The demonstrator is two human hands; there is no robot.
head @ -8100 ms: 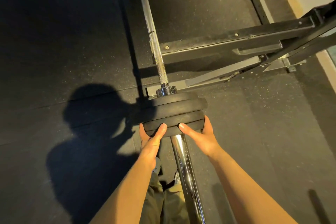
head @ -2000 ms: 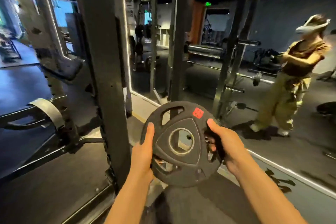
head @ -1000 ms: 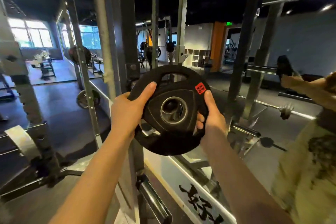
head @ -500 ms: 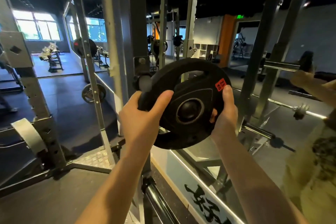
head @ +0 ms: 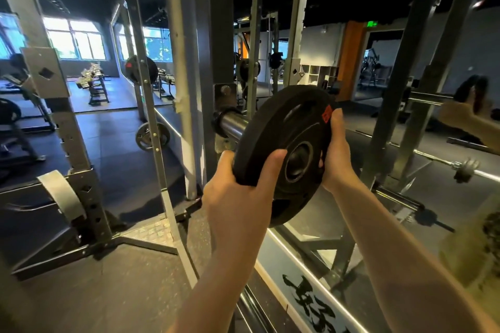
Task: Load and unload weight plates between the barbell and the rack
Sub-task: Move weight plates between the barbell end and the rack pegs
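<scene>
I see the power rack (head: 211, 35) filling the middle of the head view, its dark upright rising from the rubber floor (head: 108, 292) beside a wall mirror (head: 405, 143). A steel storage peg (head: 232, 123) sticks out of that upright toward me. The black weight plate (head: 281, 154) is held up at the peg, tilted, its far rim overlapping the peg's end; I cannot tell whether the centre hole is on the peg. The left hand (head: 238, 197) grips the plate's lower left rim, thumb across the near face and fingers (head: 226, 162) curled behind the edge. The right hand (head: 336, 154) clasps the right rim, thumb lying along the edge up to a small red label (head: 327, 113) near the top right. Both hands are clenched on the plate; neither is released. Farther left, a second rack post (head: 73, 121) carries a grey strap (head: 63, 194), and another weight plate (head: 153, 136) hangs low on a thin upright behind it.
</scene>
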